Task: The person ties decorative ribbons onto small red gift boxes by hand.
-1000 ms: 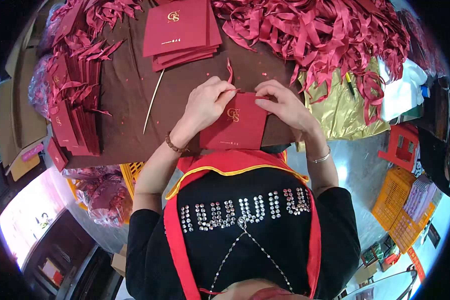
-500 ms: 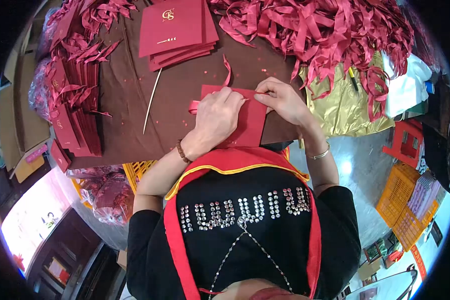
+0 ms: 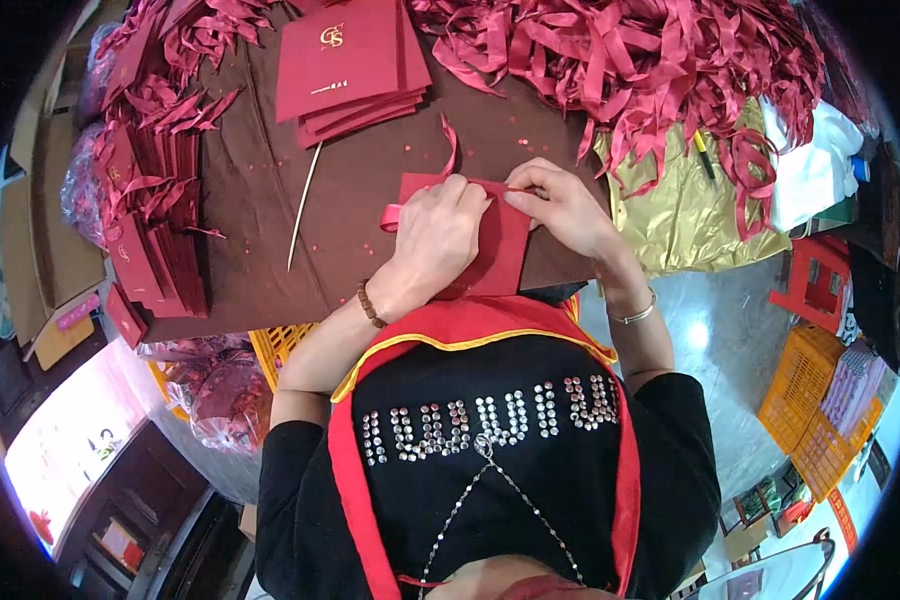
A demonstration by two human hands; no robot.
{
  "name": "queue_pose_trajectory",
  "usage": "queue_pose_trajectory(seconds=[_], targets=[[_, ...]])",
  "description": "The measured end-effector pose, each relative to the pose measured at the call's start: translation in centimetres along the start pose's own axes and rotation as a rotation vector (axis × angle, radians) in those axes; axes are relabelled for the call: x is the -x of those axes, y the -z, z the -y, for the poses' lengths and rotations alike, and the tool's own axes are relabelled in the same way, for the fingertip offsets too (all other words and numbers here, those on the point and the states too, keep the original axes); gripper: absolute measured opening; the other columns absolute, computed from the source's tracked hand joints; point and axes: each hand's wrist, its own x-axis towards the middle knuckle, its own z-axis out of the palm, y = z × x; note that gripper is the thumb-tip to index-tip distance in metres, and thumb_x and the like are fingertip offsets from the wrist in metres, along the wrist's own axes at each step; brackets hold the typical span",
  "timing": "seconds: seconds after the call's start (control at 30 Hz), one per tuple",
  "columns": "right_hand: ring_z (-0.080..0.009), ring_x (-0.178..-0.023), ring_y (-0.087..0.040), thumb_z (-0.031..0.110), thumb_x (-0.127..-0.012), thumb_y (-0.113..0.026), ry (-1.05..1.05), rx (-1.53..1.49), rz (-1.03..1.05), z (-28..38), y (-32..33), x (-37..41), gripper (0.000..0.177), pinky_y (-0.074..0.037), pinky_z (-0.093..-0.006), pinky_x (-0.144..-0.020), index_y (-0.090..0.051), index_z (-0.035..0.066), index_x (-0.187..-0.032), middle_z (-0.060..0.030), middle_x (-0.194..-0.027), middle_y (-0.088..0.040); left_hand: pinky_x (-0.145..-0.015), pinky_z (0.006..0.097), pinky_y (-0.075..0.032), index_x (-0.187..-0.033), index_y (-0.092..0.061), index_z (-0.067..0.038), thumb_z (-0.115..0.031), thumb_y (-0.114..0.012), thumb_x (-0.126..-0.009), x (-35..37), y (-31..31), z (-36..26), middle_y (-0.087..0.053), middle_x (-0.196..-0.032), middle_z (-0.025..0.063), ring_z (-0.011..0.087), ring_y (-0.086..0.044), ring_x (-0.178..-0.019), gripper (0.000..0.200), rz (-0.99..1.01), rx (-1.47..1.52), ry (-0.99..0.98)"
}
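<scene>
A dark red card or flat bag (image 3: pixel 502 248) lies at the near edge of the brown-covered table. My left hand (image 3: pixel 440 232) rests over its left part, fingers closed on a red ribbon (image 3: pixel 391 217) whose loop sticks out to the left. Another ribbon end (image 3: pixel 452 145) rises beyond the card's top edge. At the card's upper right, my right hand (image 3: pixel 558 205) pinches a thin strand of the ribbon between thumb and index finger. The fingertips of both hands are close together, and the strand runs between them.
A stack of red bags (image 3: pixel 340 60) and a thin stick (image 3: pixel 303 210) lie beyond. Ribboned bags (image 3: pixel 155 250) stand at the left. Heaped ribbons (image 3: pixel 630 70), gold wrapping (image 3: pixel 670 220) and a yellow-black pen (image 3: pixel 705 155) are at the right. Orange crates (image 3: pixel 800 390) stand on the floor.
My right hand has shifted very slightly left, still pinching the strand. My left hand stays almost in place, and the view has moved a little.
</scene>
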Motion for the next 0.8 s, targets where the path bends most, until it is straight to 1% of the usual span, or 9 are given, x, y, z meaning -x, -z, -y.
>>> queue_pose_trajectory(seconds=[0.03,0.37,0.43,0.57,0.6,0.63,0.67,0.77,0.8], targets=[[-0.0106,-0.084,-0.055,0.013,-0.089,-0.058,-0.033,0.011,0.032,0.1,0.1,0.0,0.015,-0.049,-0.0236,-0.065,-0.059,0.000,-0.095,-0.0037,-0.102,-0.051,-0.056,0.0401,-0.043,-0.073,-0.053,-0.003,-0.013,-0.057,-0.082,0.0,0.0,0.0,-0.051,-0.070,0.0117,0.0281,-0.056,-0.061,0.014,0.003,-0.006,-0.003],[-0.0109,-0.084,-0.055,0.012,-0.089,-0.057,0.001,0.014,0.020,-0.2,0.0,0.1,0.014,-0.049,-0.0232,-0.066,-0.059,0.000,-0.095,-0.0036,-0.102,-0.051,-0.057,0.0407,-0.043,-0.073,-0.053,-0.003,-0.012,-0.055,-0.082,-0.1,0.1,-0.1,-0.051,-0.071,0.0120,0.0287,-0.056,-0.062,0.012,0.031,0.012,-0.008],[-0.0109,-0.083,-0.055,0.011,-0.089,-0.057,0.081,0.106,0.009,-0.5,0.0,0.1,0.013,-0.049,-0.0228,-0.065,-0.060,-0.001,-0.093,-0.0037,-0.102,-0.052,-0.057,0.0405,-0.043,-0.073,-0.053,-0.003,-0.010,-0.054,-0.080,-0.2,0.1,-0.1,-0.052,-0.071,0.0121,0.0286,-0.057,-0.063,0.010,0.034,0.007,-0.016],[-0.0109,-0.085,-0.054,0.010,-0.087,-0.059,0.126,0.084,-0.009,-0.4,-0.2,0.2,0.012,-0.047,-0.0236,-0.068,-0.060,-0.001,-0.091,-0.0037,-0.104,-0.052,-0.057,0.0398,-0.044,-0.073,-0.053,-0.003,-0.007,-0.053,-0.072,-0.5,0.4,-0.7,-0.053,-0.071,0.0124,0.0281,-0.058,-0.062,0.004,0.067,-0.071,-0.014],[-0.0109,-0.085,-0.054,0.009,-0.086,-0.059,0.208,0.136,-0.036,-0.4,-0.2,0.3,0.011,-0.046,-0.0237,-0.070,-0.060,-0.001,-0.090,-0.0037,-0.105,-0.052,-0.055,0.0406,-0.044,-0.074,-0.053,-0.004,-0.012,-0.057,-0.079,-0.4,0.1,-0.7,-0.051,-0.069,0.0127,0.0302,-0.057,-0.060,0.010,0.057,-0.099,-0.019],[-0.0109,-0.086,-0.053,0.008,-0.085,-0.060,0.291,0.187,-0.063,-0.3,-0.2,0.3,0.010,-0.044,-0.0239,-0.072,-0.061,-0.001,-0.089,-0.0036,-0.105,-0.052,-0.055,0.0406,-0.044,-0.074,-0.053,-0.004,-0.012,-0.057,-0.079,-0.4,0.0,-0.8,-0.051,-0.069,0.0127,0.0302,-0.057,-0.060,0.010,0.053,-0.101,-0.019],[-0.0109,-0.086,-0.053,0.008,-0.085,-0.060,0.294,0.189,-0.062,-0.2,-0.2,0.4,0.010,-0.044,-0.0239,-0.072,-0.061,-0.001,-0.089,-0.0036,-0.105,-0.052,-0.055,0.0402,-0.044,-0.073,-0.053,-0.004,-0.011,-0.057,-0.079,-0.2,-0.1,-1.0,-0.051,-0.068,0.0123,0.0295,-0.057,-0.060,0.010,0.034,-0.130,-0.030],[-0.0110,-0.089,-0.051,0.007,-0.083,-0.061,0.173,0.068,-0.043,-0.1,-0.2,0.8,0.009,-0.042,-0.0242,-0.077,-0.061,-0.001,-0.088,-0.0032,-0.106,-0.052,-0.054,0.0385,-0.043,-0.072,-0.051,-0.005,-0.011,-0.058,-0.079,0.2,-0.3,-1.5,-0.050,-0.067,0.0109,0.0269,-0.056,-0.058,0.011,-0.001,-0.172,-0.053],[-0.0108,-0.090,-0.051,0.007,-0.083,-0.061,0.141,0.024,-0.036,0.0,-0.2,0.9,0.008,-0.041,-0.0243,-0.077,-0.061,-0.001,-0.087,-0.0030,-0.106,-0.052,-0.055,0.0377,-0.042,-0.071,-0.050,-0.005,-0.010,-0.057,-0.074,0.4,-0.4,-1.5,-0.049,-0.066,0.0102,0.0252,-0.055,-0.057,0.008,-0.024,-0.178,-0.065]])
